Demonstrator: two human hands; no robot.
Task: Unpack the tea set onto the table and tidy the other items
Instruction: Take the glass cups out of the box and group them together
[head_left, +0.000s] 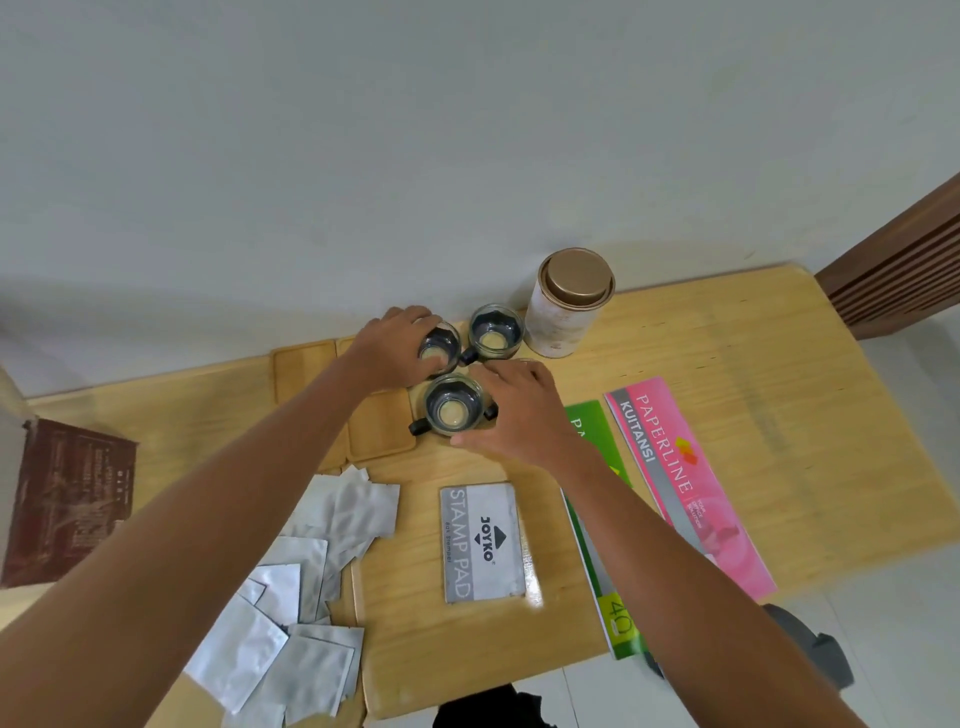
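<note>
Three small glass cups with black handles stand close together at the back of the wooden table (753, 395). My left hand (395, 348) grips the left cup (440, 347) from above, fingers curled over its rim. The back cup (496, 332) stands free next to a white tin with a bronze lid (569, 306). My right hand (519, 410) wraps the right side of the front cup (451, 408), thumb at its near edge and fingers at its far side. Square wooden coasters (304, 369) lie to the left of the cups, one (379, 428) partly under my left wrist.
A pile of silver sachets (291, 571) lies at the front left. A Joyko stamp pad (483, 540) sits in the middle front. A green pad (597, 525) and a pink Paperline receipt book (685, 483) lie to the right. A dark red packet (67, 499) is at the far left.
</note>
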